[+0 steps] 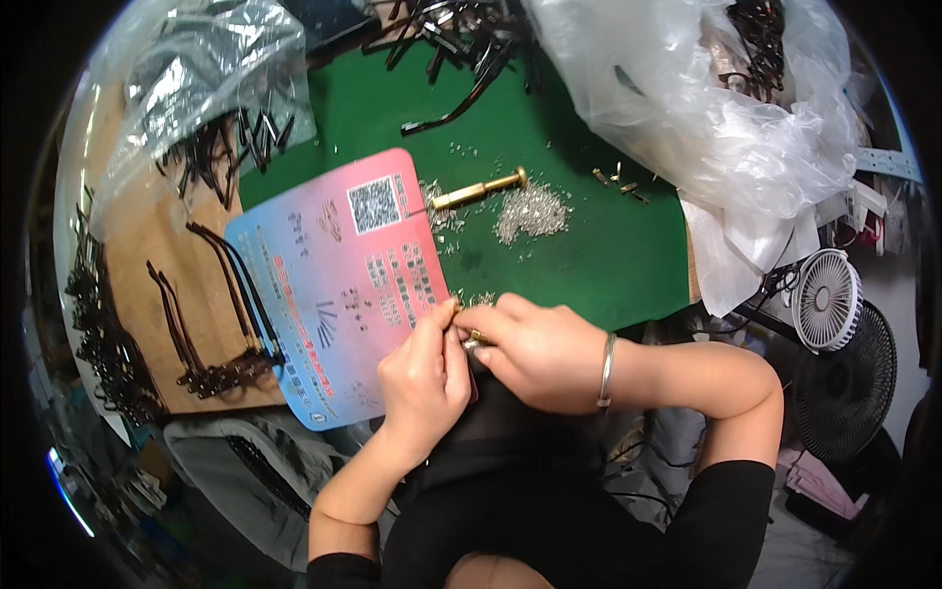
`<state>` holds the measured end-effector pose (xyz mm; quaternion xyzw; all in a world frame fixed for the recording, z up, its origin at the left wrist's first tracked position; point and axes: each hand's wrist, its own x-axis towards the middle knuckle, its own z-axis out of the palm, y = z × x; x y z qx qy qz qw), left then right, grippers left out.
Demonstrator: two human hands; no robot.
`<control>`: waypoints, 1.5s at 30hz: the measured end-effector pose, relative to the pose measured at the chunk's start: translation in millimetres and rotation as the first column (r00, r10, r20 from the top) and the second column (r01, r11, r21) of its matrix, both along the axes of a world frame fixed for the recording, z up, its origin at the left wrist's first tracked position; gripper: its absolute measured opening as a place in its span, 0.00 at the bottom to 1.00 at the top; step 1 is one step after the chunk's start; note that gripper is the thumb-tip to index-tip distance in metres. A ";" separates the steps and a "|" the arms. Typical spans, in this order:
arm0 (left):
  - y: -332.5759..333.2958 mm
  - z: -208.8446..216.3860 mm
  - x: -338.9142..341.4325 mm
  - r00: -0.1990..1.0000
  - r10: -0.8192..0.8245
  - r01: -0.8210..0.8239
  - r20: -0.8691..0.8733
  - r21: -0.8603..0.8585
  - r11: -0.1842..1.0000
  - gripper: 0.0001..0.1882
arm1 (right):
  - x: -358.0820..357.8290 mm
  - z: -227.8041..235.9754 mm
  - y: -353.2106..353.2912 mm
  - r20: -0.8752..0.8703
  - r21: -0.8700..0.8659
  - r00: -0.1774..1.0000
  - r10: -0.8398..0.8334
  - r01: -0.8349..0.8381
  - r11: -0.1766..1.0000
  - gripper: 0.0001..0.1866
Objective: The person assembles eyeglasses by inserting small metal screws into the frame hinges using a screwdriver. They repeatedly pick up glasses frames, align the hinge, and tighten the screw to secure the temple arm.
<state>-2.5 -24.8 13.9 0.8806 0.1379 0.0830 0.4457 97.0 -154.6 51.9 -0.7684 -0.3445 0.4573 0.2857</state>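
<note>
My left hand is closed in a pinch, thumb and forefinger pressed together at the near edge of the mat. A tiny brass-coloured bit shows at its fingertips; what it is cannot be made out. Right against it, my right hand curls round a small brass-and-silver metal piece, mostly hidden by the fingers. Beyond both hands lies a brass screwdriver on the green mat, beside a heap of tiny silvery parts. A pink-and-blue printed card lies under the left hand's side.
Dark glasses arms rest at the card's left, with more in a clear bag and a pile at the back. A big plastic bag covers the far right. A small white fan stands right of the table.
</note>
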 end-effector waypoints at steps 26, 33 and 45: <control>18.6 22.3 -10.8 0.970 -0.036 -0.200 -0.242 -0.867 0.456 0.12 | 58.9 -17.3 17.0 0.906 0.297 0.371 -0.203 -0.215 0.930 0.10; 24.0 19.1 -24.0 0.984 0.030 -0.174 -0.178 -0.886 0.429 0.14 | 75.0 -27.9 33.1 0.895 0.223 0.437 -0.092 -0.260 0.939 0.07; 14.1 31.4 -15.2 0.972 -0.174 -0.123 -0.158 -0.973 0.197 0.09 | 22.1 13.8 7.1 -0.132 0.385 0.982 -0.136 0.177 0.906 0.10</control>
